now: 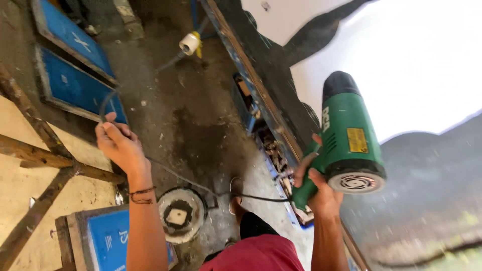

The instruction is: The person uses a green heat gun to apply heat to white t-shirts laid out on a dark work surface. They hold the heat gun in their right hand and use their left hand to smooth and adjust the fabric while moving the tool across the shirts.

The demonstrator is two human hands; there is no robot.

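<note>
Stained concrete floor [196, 125], right hand [321, 188] gripping green heat gun [349, 135], nozzle pointing away, upward.

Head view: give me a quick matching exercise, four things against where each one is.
Things:
1. heat gun
2. cord
3. white socket
4. round can

Places:
A. on the floor beside the left forearm
B. in the right hand
C. at the top, on the floor
D. in the left hand

Pairs: 1-B, 2-D, 3-C, 4-A
</note>
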